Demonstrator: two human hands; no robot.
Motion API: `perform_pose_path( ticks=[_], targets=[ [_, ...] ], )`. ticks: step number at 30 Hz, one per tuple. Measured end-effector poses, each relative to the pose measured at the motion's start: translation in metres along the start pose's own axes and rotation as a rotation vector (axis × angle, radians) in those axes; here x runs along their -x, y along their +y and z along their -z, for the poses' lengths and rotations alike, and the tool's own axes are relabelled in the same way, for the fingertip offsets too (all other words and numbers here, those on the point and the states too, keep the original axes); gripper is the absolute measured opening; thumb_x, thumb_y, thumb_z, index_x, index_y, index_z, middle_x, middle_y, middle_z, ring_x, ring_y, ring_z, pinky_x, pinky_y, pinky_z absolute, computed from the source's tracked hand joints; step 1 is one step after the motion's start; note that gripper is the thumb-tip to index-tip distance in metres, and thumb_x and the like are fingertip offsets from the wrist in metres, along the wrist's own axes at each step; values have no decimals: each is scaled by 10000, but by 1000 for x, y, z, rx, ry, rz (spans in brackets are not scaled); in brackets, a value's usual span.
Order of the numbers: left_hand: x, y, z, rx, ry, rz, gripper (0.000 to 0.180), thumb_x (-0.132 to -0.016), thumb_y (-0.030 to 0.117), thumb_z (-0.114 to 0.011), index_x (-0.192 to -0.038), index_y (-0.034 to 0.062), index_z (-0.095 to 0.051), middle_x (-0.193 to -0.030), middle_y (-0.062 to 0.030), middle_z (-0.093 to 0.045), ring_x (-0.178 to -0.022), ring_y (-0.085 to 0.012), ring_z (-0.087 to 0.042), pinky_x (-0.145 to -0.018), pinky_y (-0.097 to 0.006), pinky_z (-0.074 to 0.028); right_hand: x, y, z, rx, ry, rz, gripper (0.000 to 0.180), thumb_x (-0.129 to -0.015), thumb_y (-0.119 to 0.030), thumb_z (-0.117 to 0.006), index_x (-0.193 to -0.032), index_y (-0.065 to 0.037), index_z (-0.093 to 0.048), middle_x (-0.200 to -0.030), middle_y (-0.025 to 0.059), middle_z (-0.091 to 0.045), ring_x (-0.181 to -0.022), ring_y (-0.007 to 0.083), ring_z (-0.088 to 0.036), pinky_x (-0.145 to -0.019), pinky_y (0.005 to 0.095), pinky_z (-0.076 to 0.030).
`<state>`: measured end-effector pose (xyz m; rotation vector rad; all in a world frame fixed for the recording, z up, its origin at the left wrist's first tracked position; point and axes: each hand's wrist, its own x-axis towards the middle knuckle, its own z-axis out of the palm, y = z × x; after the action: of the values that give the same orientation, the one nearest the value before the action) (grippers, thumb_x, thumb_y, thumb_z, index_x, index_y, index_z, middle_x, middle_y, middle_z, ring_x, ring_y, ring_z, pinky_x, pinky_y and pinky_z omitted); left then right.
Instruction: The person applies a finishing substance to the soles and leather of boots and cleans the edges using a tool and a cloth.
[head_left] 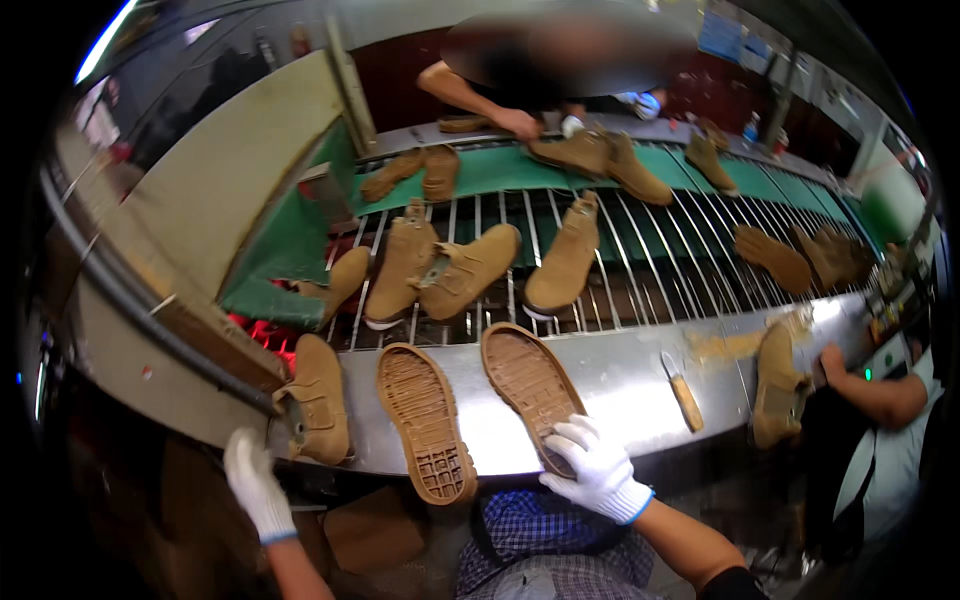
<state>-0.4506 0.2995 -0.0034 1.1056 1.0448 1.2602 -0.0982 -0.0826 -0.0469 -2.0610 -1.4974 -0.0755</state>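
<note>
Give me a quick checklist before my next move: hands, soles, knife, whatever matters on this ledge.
1. Gloves on: ok; left hand and right hand both wear white ones.
2. Left hand free: ok; it appears empty, near the tan boot at the ledge's left end.
3. Right hand on a sole: ok; it touches the heel end of the right sole.
4. Left sole fully on the metal ledge: not ok; its heel overhangs the front edge.
5. Knife away from both hands: ok; it lies right of the soles.
6. Sole surfaces dry: cannot tell.
</note>
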Motion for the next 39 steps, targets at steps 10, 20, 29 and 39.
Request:
perform_pose_path(
  ticks=[10, 20, 29, 39],
  targets=[
    [127, -41, -274, -740, -975, -820, 683, -913, 259, -778, -1491, -21, -546, -1455, -259, -619, -1365, -421, -594, -1177, -456, -473, 32, 2, 107, 129, 520, -181, 710, -839, -255, -879, -1437, 0, -594, -1437, 245, -583, -1287, 429, -620, -1128, 521, -509],
    [56, -71, -407, -695, -1176, -123, 436, -873, 161, -764, -1272, -5, -704, -1196, -150, -754, -1120, -253, -715, -1016, -360, -549, 167, 146, 194, -43, 734, -987, 1156, -779, -313, -933, -1697, -57, -279, -1646, 230, -447, -1470, 370, -517, -1222, 439, -431],
    [208, 75, -361, -631, -1677, -308, 705, -862, 152, -813, -1507, -2, -573, -1380, -138, -687, -1234, -209, -663, -1105, -354, -515, 222, 221, 169, -504, 943, -890, 650, -924, -263, -838, -1464, -1, -589, -1304, 140, -728, -1186, 263, -700, -1045, 375, -546],
    [264, 15, -303, -496, -1968, 35, 724, -900, 314, -857, -1537, 108, -580, -1497, -163, -640, -1389, -282, -596, -1203, -419, -445, 253, 71, 193, -1980, 799, 6, 1086, -932, -470, -828, -1715, -50, -204, -1754, 246, -248, -1544, 514, -368, -1236, 715, -354]
  ],
)
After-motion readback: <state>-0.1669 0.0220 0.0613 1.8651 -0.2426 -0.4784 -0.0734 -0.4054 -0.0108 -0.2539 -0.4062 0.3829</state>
